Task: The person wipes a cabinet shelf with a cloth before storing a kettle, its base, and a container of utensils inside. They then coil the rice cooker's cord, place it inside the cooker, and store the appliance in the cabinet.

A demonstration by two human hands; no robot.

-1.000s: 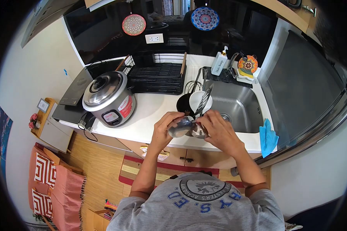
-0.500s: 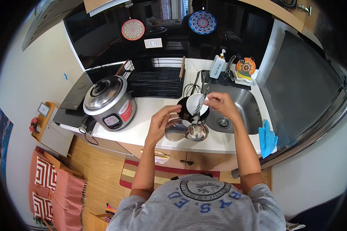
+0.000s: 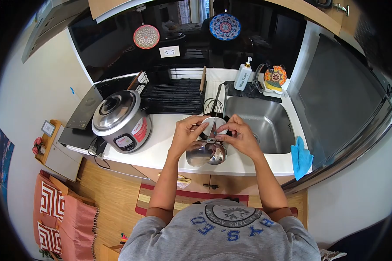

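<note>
The person is standing at the near edge of the white table [image 3: 161, 145], both hands meeting over a cluster of dishes just left of the sink [image 3: 259, 119]. The left hand [image 3: 185, 132] is curling its fingers toward the rim of a white cup [image 3: 213, 124] that is sitting in a black bowl [image 3: 203, 135]; its grip is partly closed, but whether it is actually pinching the cup or only touching it cannot be told. The right hand [image 3: 239, 137] is reaching in from the right, its fingers bunched at the same cup and at a thin utensil [image 3: 214, 129] standing up there; what exactly this grip is holding cannot be told either. Just near of the hands, two steel bowls [image 3: 206, 153] are resting side by side on the table, touching each other, close to its near edge. A whisk [image 3: 213, 103] is lying just far of the cup, its handle pointing away along the sink's left rim. To the left, a rice cooker [image 3: 119, 117] is standing on the table, and a black dish rack [image 3: 172, 95] is lying behind it, toward the wall. At the far side of the sink a soap bottle [image 3: 241, 75] is standing beside a sponge holder [image 3: 274, 80]. A blue cloth [image 3: 301, 158] is hanging over the table's near right corner.
</note>
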